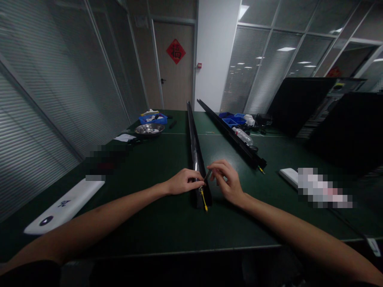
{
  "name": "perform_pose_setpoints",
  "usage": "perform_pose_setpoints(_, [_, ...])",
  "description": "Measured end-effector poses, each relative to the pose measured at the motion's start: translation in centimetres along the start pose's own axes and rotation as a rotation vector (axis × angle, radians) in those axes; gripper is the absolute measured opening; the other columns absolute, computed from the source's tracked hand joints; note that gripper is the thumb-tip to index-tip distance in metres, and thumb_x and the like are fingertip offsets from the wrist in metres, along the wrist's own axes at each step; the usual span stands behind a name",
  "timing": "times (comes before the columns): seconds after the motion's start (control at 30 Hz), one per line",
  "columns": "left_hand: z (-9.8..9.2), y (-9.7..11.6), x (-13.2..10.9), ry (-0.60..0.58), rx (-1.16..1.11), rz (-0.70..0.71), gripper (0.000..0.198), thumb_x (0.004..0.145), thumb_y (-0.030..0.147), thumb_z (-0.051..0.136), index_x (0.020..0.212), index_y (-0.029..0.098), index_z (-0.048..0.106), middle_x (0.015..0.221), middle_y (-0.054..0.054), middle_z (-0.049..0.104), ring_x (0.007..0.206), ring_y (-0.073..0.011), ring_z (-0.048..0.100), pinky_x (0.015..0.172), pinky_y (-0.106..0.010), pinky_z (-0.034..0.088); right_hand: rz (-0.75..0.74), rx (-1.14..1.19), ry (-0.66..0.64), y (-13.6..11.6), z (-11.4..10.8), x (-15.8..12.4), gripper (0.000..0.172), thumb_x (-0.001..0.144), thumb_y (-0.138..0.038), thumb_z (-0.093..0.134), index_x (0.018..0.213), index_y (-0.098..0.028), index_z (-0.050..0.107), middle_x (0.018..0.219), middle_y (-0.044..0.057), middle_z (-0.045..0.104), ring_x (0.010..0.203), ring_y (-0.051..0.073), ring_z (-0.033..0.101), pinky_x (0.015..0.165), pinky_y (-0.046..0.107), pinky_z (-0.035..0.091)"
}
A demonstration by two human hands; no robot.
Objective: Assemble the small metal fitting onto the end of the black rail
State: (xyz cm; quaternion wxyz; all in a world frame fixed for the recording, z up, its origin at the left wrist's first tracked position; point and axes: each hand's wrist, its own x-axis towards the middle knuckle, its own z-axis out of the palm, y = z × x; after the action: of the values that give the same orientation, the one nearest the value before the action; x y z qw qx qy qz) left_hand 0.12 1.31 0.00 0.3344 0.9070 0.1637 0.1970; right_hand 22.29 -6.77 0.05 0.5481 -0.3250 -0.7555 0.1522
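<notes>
A long black channel-shaped rail (pixel 194 147) runs away from me down the middle of the green table. My left hand (pixel 186 181) lies over its near end, thumb and forefinger closed together; what they pinch is too small to make out. Just below those fingertips, a short yellow cable (pixel 204 200) sticks out of the rail's end. On the rail's right side, my right hand (pixel 226 181) is closed with its fingertips around a thin greyish tool (pixel 207 174). The tool slants down toward my left fingertips, and its exact kind is unclear.
A second black rail (pixel 231 133) lies to the right beside a plastic bottle (pixel 243 136) and blue bins (pixel 235 118). At back left are a metal bowl (pixel 149 130) and blue basket (pixel 153 119). White elongated objects (pixel 67 203) flank my arms. Dark panels (pixel 299 103) stand far right.
</notes>
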Motion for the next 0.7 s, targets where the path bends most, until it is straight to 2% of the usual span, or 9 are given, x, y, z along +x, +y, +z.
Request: perform_pose_setpoints(0.7, [-0.08, 0.08, 0.03, 0.002, -0.001, -0.008, 0.029, 0.102, 0.039, 0.063, 0.103, 0.014, 0.077, 0.093, -0.006, 0.071, 0.071, -0.0143, 0.06, 0.064, -0.023, 0.041, 0.001, 0.043, 0.021, 0.59, 0.14, -0.15, 0.017, 0.11, -0.023, 0.047, 0.114, -0.022, 0.064, 0.106, 0.006, 0.059, 0.068, 0.012, 0.064, 0.054, 0.025, 0.053])
